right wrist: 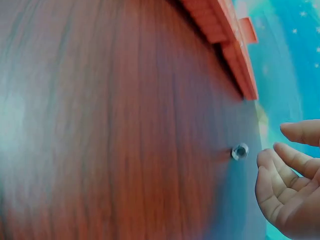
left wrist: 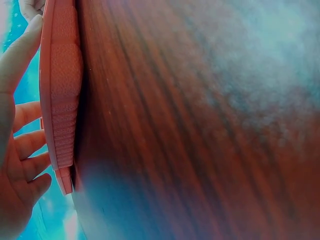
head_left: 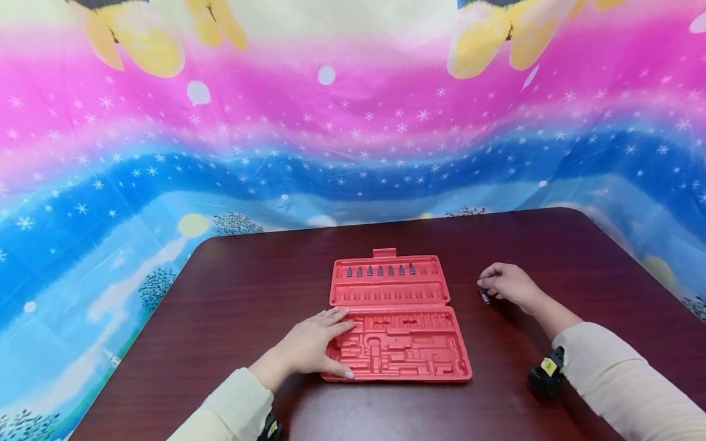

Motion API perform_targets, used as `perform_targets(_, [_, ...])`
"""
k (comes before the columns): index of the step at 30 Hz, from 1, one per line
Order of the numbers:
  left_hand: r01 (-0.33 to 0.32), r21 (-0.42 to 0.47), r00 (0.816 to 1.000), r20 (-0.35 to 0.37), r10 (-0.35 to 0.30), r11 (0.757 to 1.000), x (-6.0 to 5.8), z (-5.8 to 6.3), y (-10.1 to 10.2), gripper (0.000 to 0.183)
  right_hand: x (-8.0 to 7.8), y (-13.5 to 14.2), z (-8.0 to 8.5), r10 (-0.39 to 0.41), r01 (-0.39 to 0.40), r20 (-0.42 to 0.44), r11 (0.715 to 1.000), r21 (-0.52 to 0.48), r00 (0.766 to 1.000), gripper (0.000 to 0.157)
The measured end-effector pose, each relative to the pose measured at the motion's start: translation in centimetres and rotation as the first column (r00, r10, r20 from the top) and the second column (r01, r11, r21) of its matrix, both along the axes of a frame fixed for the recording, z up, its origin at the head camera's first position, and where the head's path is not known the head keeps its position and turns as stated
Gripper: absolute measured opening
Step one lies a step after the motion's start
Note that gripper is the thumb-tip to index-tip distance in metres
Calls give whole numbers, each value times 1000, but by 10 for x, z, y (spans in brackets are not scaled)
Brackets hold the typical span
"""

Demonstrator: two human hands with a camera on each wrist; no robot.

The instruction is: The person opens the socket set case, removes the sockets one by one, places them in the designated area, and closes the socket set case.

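Note:
A red plastic tool case (head_left: 405, 361) lies unfolded flat on the table, with moulded recesses in both halves. Several dark pointed screwdriver bits (head_left: 380, 271) stand in a row in its far half. My left hand (head_left: 309, 343) rests on the near half's left side, fingers spread and thumb at the front edge. To the right of the case, my right hand (head_left: 510, 285) hovers low over a small metal socket (head_left: 485, 298). The right wrist view shows this socket (right wrist: 240, 151) end-on, just beyond the fingertips, with a gap between thumb and index finger.
The dark reddish wooden table (head_left: 248, 275) has rounded far corners. A patterned cloth (head_left: 353, 122) in pink and blue hangs behind it and along the sides. The case's latch tab (head_left: 384, 252) sticks out at its far edge.

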State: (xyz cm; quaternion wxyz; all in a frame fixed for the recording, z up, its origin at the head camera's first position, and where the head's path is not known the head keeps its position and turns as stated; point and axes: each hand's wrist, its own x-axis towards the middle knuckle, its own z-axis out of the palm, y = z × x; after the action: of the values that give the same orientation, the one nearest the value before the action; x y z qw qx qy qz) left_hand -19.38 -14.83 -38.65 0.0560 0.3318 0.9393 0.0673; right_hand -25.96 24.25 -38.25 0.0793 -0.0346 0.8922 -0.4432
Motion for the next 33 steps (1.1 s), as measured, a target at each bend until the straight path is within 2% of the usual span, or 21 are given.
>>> perform_targets(8, [-9,-10,1000,13,9,1000,0,2,1,88,-1,-20,11,22,-22,0,998,-63,1000,32])
perform_targets(16, [3,-2,1000,0,-3,1000,1,0,0,89,-10,-44,19,54,-53,8,988,-147,998,33])
perform_targets(33, [2,-13,1000,2,-2,1000,1,0,1,88,-43,-77,13,73,-46,99,966,-253,992,29])
